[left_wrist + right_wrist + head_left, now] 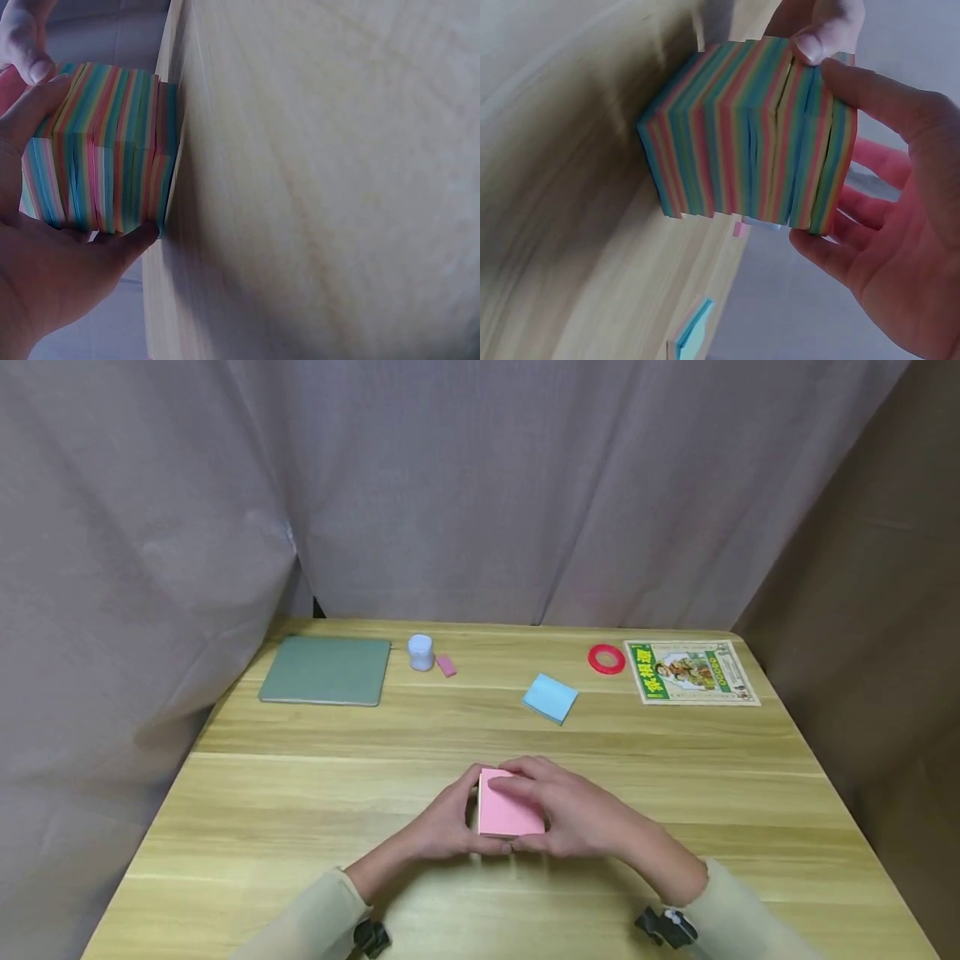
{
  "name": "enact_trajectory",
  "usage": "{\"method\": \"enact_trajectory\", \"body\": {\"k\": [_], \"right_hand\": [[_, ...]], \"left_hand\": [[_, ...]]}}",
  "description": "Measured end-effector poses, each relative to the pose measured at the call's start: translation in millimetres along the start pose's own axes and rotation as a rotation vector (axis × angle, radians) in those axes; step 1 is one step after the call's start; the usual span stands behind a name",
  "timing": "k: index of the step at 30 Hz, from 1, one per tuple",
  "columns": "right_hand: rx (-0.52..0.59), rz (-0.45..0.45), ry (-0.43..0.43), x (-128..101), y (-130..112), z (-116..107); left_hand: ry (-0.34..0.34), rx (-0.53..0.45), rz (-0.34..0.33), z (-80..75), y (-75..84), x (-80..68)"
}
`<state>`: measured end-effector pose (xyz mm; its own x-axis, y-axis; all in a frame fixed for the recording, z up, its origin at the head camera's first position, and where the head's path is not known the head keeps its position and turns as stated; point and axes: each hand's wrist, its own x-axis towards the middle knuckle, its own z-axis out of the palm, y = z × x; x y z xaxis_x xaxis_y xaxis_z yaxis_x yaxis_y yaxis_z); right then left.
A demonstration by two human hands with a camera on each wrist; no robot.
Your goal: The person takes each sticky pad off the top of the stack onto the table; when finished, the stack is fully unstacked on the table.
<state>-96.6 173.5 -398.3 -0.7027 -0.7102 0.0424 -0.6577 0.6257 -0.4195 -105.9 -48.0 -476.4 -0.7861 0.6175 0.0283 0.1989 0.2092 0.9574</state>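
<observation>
The wooden surface (300, 793) carries everything here, and near its front edge, straight ahead of the person, sits the block of sticky notes (507, 812), a thick cube with a pink top sheet and sides striped in pink, green, blue, yellow and orange. It lies between the two hands, so neither has to reach: the left hand (444, 823) grasps it from the left, thumb on one striped side and fingers curled against the side beyond, while the right hand (572, 814) grasps it from the right, fingers laid over the pink top and thumb pressing the near side. In the right wrist view the stack splits slightly under the thumb, a gap opening between the upper sheets and the rest, and the block's bottom rests on the wood. The block is about as tall as it is wide, so it has no clear long axis; its sheets lie flat, parallel to the wood. Well behind it, along the far edge, lie a grey-green pad (326, 670) at the left, a printed booklet (690, 672) at the right with a green band of large characters that I cannot read, a small blue note pad (551, 697), a red tape ring (606, 658), a small white jar (421, 652) and a pink eraser (446, 666) just beside it.
</observation>
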Motion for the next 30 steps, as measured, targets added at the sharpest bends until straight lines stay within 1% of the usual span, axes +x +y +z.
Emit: {"method": "enact_trajectory", "body": {"k": [4, 7, 9, 12, 14, 16, 19, 21, 23, 26, 30], "right_hand": [[-0.046, -0.01, -0.014, 1.0, 0.3, -5.0], [-0.044, -0.015, -0.033, 3.5, 1.9, -12.8], [-0.003, -0.007, -0.054, 6.7, 3.8, -19.8], [0.09, 0.014, -0.081, 13.9, 9.8, -30.8], [0.144, 0.025, -0.078, 20.8, 16.9, -36.3], [0.171, 0.036, -0.043, 30.0, 27.0, -39.2], [0.168, 0.065, 0.057, 48.5, 45.9, -38.0], [0.146, 0.11, 0.131, 63.6, 60.5, -33.3], [0.123, 0.166, 0.184, 79.6, 76.1, -25.3], [0.096, 0.242, 0.227, 102.6, 100.1, -10.4], [0.073, 0.3, 0.235, 124.9, 123.5, 6.7]], "left_hand": [[0.002, 0.012, 0.008, 0.0, -0.7, 0.1], [0.007, 0.019, 0.004, 0.1, -1.1, 0.5], [0.013, 0.02, -0.003, 0.1, -1.8, 0.7], [0.02, 0.02, -0.01, -0.3, -2.1, 0.9], [0.023, 0.018, -0.015, -0.6, -2.1, 0.9], [0.022, 0.011, -0.018, -1.2, -2.4, 1.0], [0.02, 0.004, -0.024, -2.2, -2.6, 1.1], [0.021, 0.002, -0.025, -2.6, -2.4, 1.1], [0.023, 0.006, -0.027, -2.9, -2.2, 0.7], [0.023, 0.008, -0.024, -2.4, -2.2, 0.0], [0.015, 0.005, -0.011, -1.4, -2.5, 0.1]]}}
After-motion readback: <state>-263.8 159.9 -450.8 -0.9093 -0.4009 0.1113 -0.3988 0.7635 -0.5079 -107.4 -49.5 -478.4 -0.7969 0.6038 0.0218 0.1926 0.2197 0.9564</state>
